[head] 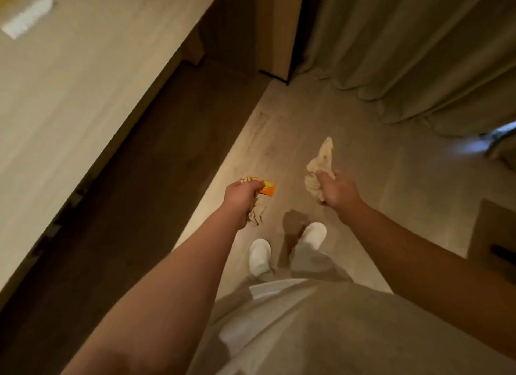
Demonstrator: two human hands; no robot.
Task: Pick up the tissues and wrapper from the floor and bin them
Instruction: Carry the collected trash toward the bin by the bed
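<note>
My left hand [242, 192] is closed around an orange wrapper [267, 189] together with a crumpled tissue [258, 211] that hangs below the fist. My right hand [333, 189] grips a second crumpled pale tissue [321, 162], which sticks up and forward out of the fingers. Both hands are held out in front of me above the wooden floor [307, 117]. No bin is in view.
A long wooden desk [83, 67] runs along the left, dark underneath. Beige curtains [405, 53] hang at the back right, reaching the floor. A cardboard box [491, 235] stands at the right edge. My feet in white slippers [259, 256] are on the floor below my hands.
</note>
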